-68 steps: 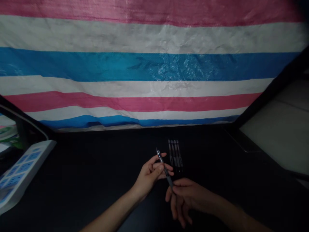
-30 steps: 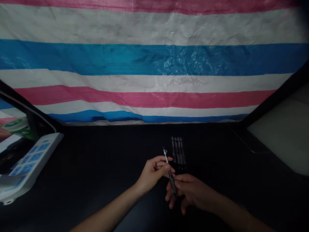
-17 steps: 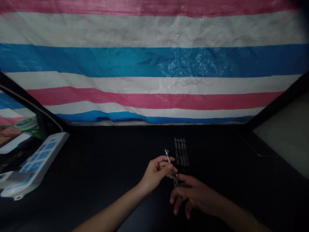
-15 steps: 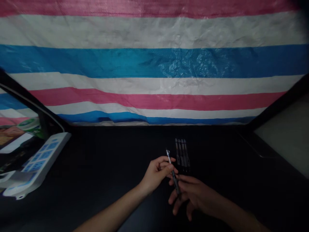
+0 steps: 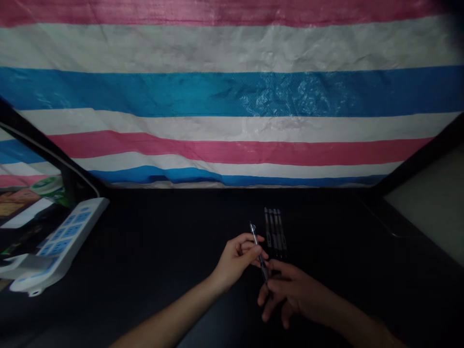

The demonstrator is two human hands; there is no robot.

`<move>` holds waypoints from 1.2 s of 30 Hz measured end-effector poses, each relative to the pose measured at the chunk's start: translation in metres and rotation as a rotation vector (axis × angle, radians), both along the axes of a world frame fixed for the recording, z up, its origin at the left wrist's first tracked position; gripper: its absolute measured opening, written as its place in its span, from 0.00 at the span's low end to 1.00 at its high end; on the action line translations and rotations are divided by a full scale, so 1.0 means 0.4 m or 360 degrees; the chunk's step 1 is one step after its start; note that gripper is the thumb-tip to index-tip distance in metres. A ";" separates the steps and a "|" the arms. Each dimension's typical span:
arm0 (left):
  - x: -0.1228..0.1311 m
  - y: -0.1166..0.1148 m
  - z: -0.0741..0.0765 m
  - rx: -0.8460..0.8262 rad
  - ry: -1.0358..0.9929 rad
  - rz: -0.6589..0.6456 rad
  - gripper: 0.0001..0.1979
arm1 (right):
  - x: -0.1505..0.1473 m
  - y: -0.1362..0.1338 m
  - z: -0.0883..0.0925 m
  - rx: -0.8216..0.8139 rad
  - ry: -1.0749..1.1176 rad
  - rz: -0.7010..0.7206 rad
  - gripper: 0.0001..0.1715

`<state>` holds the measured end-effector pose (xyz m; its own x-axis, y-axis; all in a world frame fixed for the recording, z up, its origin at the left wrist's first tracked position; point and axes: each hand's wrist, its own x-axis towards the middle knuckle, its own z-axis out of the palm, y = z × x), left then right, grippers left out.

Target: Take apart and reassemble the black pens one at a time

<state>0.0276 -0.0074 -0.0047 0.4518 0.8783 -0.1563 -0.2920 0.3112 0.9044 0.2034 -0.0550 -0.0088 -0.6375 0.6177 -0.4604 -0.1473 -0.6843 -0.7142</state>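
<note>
A slim pen [image 5: 255, 237] with a pale, shiny upper part and a dark lower part is held at a tilt above the black table, its upper end pointing away from me. My left hand [image 5: 237, 256] pinches its middle between thumb and fingers. Around the dark lower end are the thumb and forefinger of my right hand [image 5: 286, 290], the other fingers loosely curled below. That end is partly hidden by the right hand. Just beyond my hands, several similar pens [image 5: 275, 229] lie side by side in a row on the table.
A white power strip [image 5: 65, 241] with blue socket faces lies along the left edge. Behind it are a green-and-white container [image 5: 50, 188] and some clutter. A striped plastic sheet [image 5: 232, 96] hangs across the back of the black table [image 5: 163, 232], between dark frame bars.
My right hand has shifted slightly on the pen's lower end, its thumb and forefinger now covering more of it. The left hand keeps its pinch, and the view has moved a little.
</note>
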 end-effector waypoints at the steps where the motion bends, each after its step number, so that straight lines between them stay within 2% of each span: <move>1: 0.000 0.000 0.000 -0.0002 -0.0002 0.0001 0.17 | 0.000 0.001 0.001 -0.0005 0.0021 0.0010 0.28; 10: 0.000 -0.001 0.003 -0.0027 0.0012 -0.0007 0.16 | -0.002 0.003 -0.009 0.0046 -0.0108 0.0104 0.18; 14: 0.000 0.001 0.000 -0.0072 -0.0042 0.0042 0.16 | -0.003 0.000 -0.008 0.0083 -0.0165 0.0220 0.15; 25: -0.011 0.028 -0.011 -0.0440 -0.0462 0.0298 0.15 | -0.004 -0.007 0.019 0.0085 -0.0176 0.0361 0.13; 32: -0.011 0.028 -0.012 -0.0430 -0.0435 0.0261 0.16 | 0.001 -0.005 -0.002 0.0094 -0.0044 0.0324 0.15; 36: -0.008 0.021 -0.008 -0.0302 -0.0375 0.0147 0.15 | 0.000 -0.002 -0.003 0.0069 -0.0058 0.0280 0.15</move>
<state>0.0245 0.0009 -0.0080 0.4148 0.8825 -0.2218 -0.5213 0.4302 0.7370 0.2034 -0.0558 -0.0100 -0.7210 0.5179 -0.4603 -0.0017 -0.6656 -0.7463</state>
